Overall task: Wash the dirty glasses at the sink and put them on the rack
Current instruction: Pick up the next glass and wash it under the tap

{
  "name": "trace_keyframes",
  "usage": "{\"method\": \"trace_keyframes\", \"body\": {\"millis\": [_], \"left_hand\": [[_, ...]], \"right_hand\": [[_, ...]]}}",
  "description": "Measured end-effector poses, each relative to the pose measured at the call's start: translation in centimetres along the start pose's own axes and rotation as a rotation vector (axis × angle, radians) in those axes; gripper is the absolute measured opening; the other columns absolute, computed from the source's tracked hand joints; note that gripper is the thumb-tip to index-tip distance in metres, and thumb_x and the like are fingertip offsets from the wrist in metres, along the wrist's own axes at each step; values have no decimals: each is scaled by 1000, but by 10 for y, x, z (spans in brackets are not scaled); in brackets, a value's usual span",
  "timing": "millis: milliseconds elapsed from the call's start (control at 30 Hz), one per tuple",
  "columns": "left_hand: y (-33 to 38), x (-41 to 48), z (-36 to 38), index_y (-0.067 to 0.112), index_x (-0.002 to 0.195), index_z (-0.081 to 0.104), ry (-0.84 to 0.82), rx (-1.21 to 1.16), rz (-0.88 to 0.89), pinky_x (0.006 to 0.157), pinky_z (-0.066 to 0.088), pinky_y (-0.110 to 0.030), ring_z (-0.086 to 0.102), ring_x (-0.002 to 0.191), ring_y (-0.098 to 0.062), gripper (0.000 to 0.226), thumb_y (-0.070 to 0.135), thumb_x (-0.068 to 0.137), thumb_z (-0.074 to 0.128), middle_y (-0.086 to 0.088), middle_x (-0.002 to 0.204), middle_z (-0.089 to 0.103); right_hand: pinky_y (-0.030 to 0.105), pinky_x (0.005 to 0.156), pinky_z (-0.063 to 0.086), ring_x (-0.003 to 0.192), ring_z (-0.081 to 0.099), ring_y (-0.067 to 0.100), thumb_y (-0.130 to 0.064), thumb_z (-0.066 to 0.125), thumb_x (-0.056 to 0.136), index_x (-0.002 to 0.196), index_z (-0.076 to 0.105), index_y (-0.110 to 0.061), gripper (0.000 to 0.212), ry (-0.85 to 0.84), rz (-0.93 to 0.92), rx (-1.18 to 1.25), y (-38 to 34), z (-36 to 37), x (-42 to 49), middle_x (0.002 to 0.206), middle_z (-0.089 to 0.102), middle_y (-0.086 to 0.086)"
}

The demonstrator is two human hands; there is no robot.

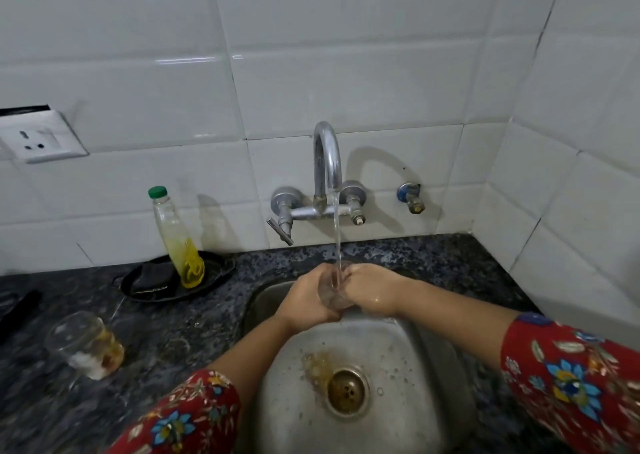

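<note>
Rinsing: clear glass (pixel 335 298) held under the tap (pixel 327 163) stream, above the sink (pixel 408 346).
Left hand (pixel 306 303): fingers wrapped round the clear glass.
Right hand (pixel 375 291): fingers gripping its other side.
Tabletop (pixel 180 329): dirty glass (pixel 86 344) standing left of the sink.

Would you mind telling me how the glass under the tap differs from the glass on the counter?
The glass under the tap is held by the left hand and right hand over the sink; the glass on the counter stands untouched. Water streams into the held glass, which looks clean; the counter glass holds brownish dregs. Both are transparent.
</note>
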State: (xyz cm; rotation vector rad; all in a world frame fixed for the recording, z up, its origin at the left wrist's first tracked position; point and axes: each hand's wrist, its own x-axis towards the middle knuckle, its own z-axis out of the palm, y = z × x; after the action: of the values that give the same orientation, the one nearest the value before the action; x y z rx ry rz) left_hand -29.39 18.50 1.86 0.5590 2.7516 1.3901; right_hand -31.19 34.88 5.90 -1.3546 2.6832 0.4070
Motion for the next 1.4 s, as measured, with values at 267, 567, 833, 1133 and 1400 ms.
{"method": "trace_keyframes", "body": {"millis": [267, 567, 833, 1133, 1400], "left_hand": [[-4, 5, -15, 36, 116, 55, -94, 139, 10, 85, 49, -19, 63, 99, 0, 63, 28, 59, 79, 16, 108, 67], [-6, 1, -7, 29, 104, 58, -8, -129, -32, 79, 54, -23, 67, 90, -2, 55, 13, 58, 84, 8, 96, 70], [21, -9, 13, 27, 102, 52, 232, 5, -199, 71, 54, -30, 66, 82, -6, 49, 40, 63, 78, 8, 88, 67], [21, -8, -19, 11, 97, 65, -283, -341, -45, 91, 54, -41, 68, 90, -18, 39, -3, 62, 76, -2, 91, 71], [39, -26, -13, 15, 125, 51, -556, 1128, -291, 76, 48, -34, 63, 103, -25, 70, 41, 67, 80, -6, 117, 64]], "right_hand": [[41, 87, 49, 94, 61, 27, -12, 51, 81, 90, 67, -20, 20, 56, 7, 207, -2, 3, -9, 97, 70, 5], [22, 81, 45, 85, 59, 4, -12, 59, 85, 96, 69, -22, 18, -83, -9, 773, 3, -31, -7, 95, 69, -8], [35, 67, 52, 62, 66, 18, -53, 36, 94, 64, 65, -20, 53, 747, 484, 711, -27, -7, 6, 63, 70, 3], [38, 61, 56, 50, 65, 15, -44, 44, 96, 59, 65, -15, 51, 921, 406, 1078, -39, 18, 4, 54, 67, 3], [30, 67, 39, 65, 51, 16, -30, 34, 101, 83, 58, -15, 33, 114, 1002, 1884, -76, 33, -6, 70, 57, 2]]}}
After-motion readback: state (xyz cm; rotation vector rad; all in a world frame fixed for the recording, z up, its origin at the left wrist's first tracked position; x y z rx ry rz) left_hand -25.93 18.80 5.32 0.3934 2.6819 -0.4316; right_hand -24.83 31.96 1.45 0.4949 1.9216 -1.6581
